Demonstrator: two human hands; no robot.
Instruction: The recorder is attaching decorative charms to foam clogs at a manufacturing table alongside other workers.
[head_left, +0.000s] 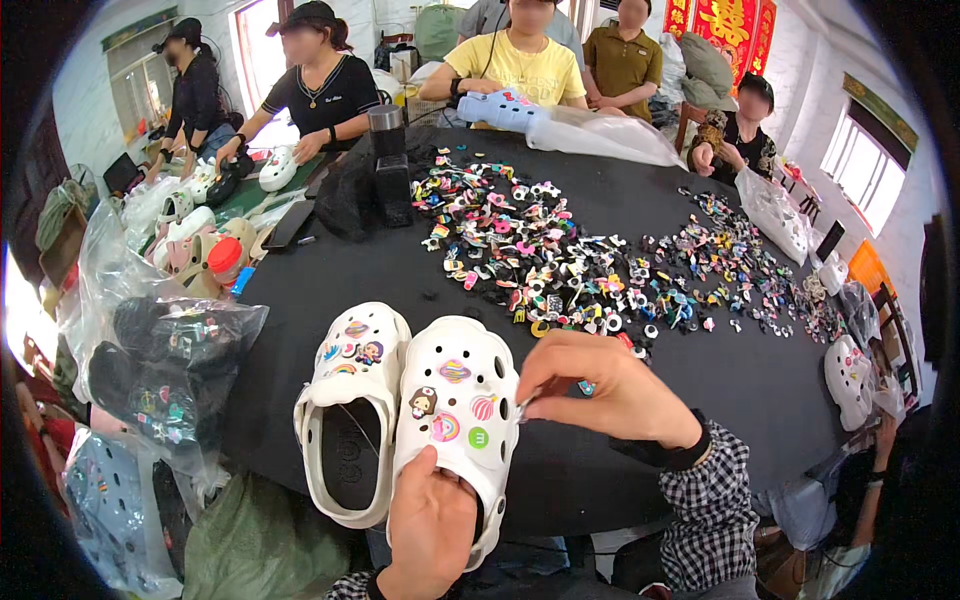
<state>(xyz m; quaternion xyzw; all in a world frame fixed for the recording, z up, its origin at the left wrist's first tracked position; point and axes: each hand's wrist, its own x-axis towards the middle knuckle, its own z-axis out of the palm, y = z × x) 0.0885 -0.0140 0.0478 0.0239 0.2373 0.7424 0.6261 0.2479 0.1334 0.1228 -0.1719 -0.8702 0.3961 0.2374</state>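
Left hand [430, 525] grips the white clog [455, 420] by its heel. Right hand [600, 385] pinches a small charm [586, 387] beside its toe. Clear plastic bag of dark clogs [165, 370] at the tabletop's [620, 420] left edge; red sign [730, 25] far wall.

The clog [455, 420] your left hand [430, 525] grips is white, dotted with charms in pink, green, purple and rainbow stripes; so is the white clog [352, 400] beside it. Your right hand [600, 385] comes out of a black-and-white checked sleeve [710, 500]. The table [620, 240] is black (its scattered charms [540, 250] run through every bright colour).
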